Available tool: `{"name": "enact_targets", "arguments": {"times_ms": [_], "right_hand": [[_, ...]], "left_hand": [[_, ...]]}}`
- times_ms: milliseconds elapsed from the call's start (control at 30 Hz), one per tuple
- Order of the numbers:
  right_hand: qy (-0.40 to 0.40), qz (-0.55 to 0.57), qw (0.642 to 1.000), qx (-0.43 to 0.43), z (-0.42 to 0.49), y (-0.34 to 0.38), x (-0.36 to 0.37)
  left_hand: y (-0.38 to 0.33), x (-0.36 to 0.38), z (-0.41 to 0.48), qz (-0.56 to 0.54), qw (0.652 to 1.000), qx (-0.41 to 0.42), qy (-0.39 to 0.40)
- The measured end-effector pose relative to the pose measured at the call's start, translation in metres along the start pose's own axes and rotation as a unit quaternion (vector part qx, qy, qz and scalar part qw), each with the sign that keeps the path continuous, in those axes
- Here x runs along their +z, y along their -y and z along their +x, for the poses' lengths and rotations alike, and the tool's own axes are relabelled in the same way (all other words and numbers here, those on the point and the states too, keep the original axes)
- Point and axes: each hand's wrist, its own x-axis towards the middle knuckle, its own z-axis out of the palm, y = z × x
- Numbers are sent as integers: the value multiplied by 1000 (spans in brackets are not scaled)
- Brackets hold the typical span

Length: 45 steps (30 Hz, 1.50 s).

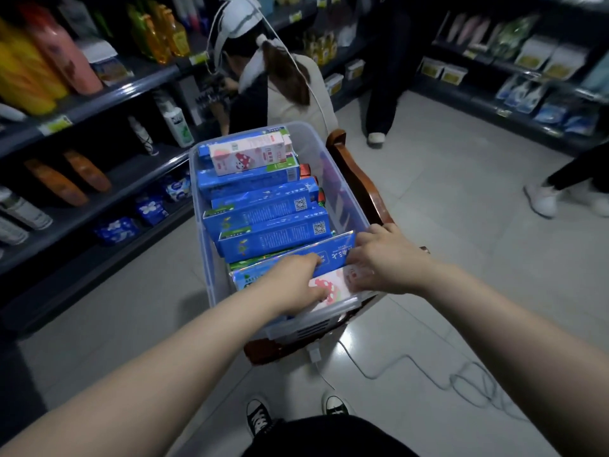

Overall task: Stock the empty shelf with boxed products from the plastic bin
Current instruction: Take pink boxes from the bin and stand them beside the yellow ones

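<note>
At the near end of the clear plastic bin [342,196], both hands grip boxes — the left hand [293,285] on a pink mushroom-print box [333,285], the right hand [385,258] pinching a blue box [333,252]. More blue boxes [263,212] fill the bin, beside the shelf [131,179] on the left.

Grey tiled floor [445,225] between dark stocked shelves [99,103].

Bin [342,179] clear plastic; boxes [273,230] mostly blue w/ white print; one pink-white box [247,156] w/ red spotted mushroom.

Both arms extended forward; left hand [296,280] and right hand [385,258] close together, fingers curled downward.
</note>
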Motion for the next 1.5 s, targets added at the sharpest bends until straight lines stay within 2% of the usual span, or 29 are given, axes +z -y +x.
{"name": "enact_targets", "arguments": {"times_ms": [100, 333, 433, 533, 667, 733, 867, 967, 1067, 1167, 1233, 1300, 1433, 1500], "right_hand": [[6, 18, 1000, 15, 0, 0, -4], [-7, 71, 995, 74, -12, 7, -6], [-43, 74, 993, 79, -14, 9, -7], [-117, 119, 982, 91, -13, 4, -20], [-240, 189, 947, 101, 11, 4, -43], [-265, 194, 939, 104, 37, 12, -51], [-253, 171, 945, 121, 98, 30, -64], [-238, 123, 956, 124, 142, 35, -72], [-230, 100, 958, 136, 182, 29, -76], [-185, 98, 966, 149, 213, 17, -75], [-158, 107, 972, 135, 226, 9, -71], [-164, 111, 973, 116, 232, 3, -66], [-161, 194, 965, 68, 215, 3, -70], [-188, 308, 933, 19, 201, 14, -81]], "left_hand": [[-1, -5, 2, 42, 999, 30, -5], [7, -2, 2, 13, 998, 68, -12], [5, -6, 6, -9, 999, 53, 0], [5, -22, 6, -51, 998, 43, 11], [29, -61, -6, -166, 981, -24, -95], [49, -79, -11, -197, 964, -62, -167], [91, -104, -16, -221, 930, -135, -263], [115, -117, -21, -219, 911, -160, -310], [132, -123, -25, -209, 906, -163, -331], [142, -123, -30, -207, 900, -170, -343], [147, -120, -33, -212, 897, -176, -346], [149, -113, -38, -233, 890, -187, -345], [147, -104, -58, -281, 863, -220, -359], [144, -102, -69, -293, 843, -238, -384]]}}
